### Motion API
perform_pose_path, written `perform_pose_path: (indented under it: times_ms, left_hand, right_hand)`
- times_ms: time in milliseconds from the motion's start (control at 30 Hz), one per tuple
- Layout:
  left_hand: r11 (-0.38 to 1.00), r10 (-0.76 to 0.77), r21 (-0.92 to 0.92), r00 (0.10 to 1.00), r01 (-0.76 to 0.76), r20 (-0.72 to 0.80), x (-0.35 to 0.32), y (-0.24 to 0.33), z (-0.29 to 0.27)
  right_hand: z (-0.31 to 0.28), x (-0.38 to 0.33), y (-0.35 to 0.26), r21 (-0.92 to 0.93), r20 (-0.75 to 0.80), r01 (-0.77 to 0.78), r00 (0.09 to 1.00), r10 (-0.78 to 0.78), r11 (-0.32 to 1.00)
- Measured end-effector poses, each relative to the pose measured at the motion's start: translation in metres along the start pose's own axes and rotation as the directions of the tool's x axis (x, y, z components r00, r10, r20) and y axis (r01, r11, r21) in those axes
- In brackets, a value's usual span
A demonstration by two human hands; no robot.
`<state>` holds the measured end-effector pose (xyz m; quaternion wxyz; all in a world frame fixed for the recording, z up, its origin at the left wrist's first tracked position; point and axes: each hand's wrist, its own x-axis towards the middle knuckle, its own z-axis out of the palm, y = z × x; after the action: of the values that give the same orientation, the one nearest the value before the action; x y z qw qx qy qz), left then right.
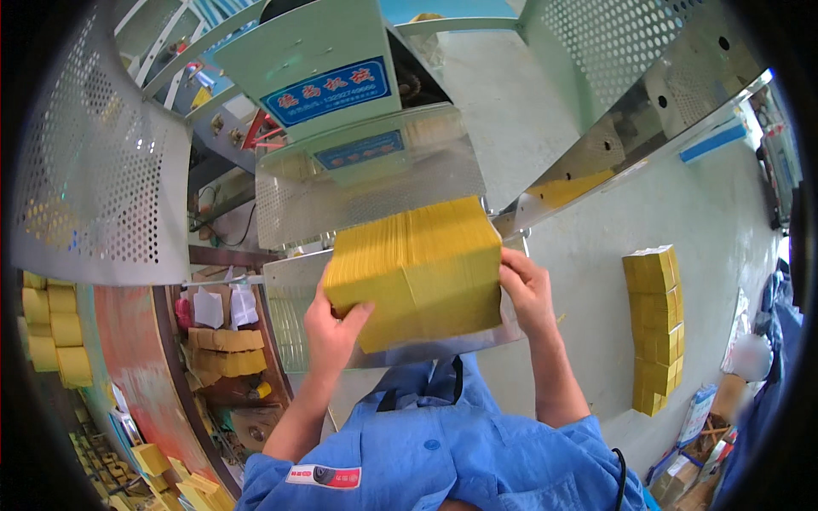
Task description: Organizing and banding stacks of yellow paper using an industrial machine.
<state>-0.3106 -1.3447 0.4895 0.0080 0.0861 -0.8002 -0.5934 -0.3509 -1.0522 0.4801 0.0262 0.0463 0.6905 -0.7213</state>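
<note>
A thick stack of yellow paper sheets [417,302] is clasped between my two hands over a shiny metal tray [294,294]. My left hand [331,328] grips its left end, with the thumb laid on the near face. On the right end, my right hand [526,288] presses with its fingers along the side. Many thin sheet edges show along the top of the stack. Whether its underside rests on the tray is hidden. Just beyond it stands a pale green machine housing [311,68] with a blue label and a sloping clear cover [366,175].
Perforated metal guards stand at the left [102,170] and upper right [609,43], with a long metal rail [639,128] slanting across the right. A column of yellow paper bundles [656,332] is on the floor at right. Cluttered shelving [226,358] stands at left.
</note>
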Motion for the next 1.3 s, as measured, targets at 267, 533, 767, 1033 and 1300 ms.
perform_pose_path:
  times_ms: [267,533,767,1033,1300]
  left_hand:
    - [0.960,-0.227,-0.164,0.974,0.228,0.027,0.031,-0.052,-0.015]
    - [0.862,-0.289,-0.428,0.957,0.270,0.022,0.006,-0.064,-0.014]
    - [0.686,-0.158,-0.717,0.987,0.126,0.023,0.005,-0.083,0.010]
    - [0.632,-0.140,-0.765,0.989,0.120,0.039,0.002,-0.079,0.018]
    - [0.674,-0.114,-0.735,0.993,0.083,0.007,-0.013,-0.063,0.028]
  right_hand:
    - [-0.005,0.022,0.059,0.014,0.057,-0.337,0.940,0.335,0.942]
    - [0.012,0.009,0.062,0.180,0.002,-0.248,0.968,0.251,0.952]
    - [0.015,0.003,0.069,0.207,-0.065,-0.191,0.976,0.209,0.959]
    - [0.027,-0.001,0.072,0.360,-0.071,-0.122,0.985,0.157,0.925]
    - [0.022,-0.006,0.072,0.386,0.102,-0.089,0.993,0.054,0.918]
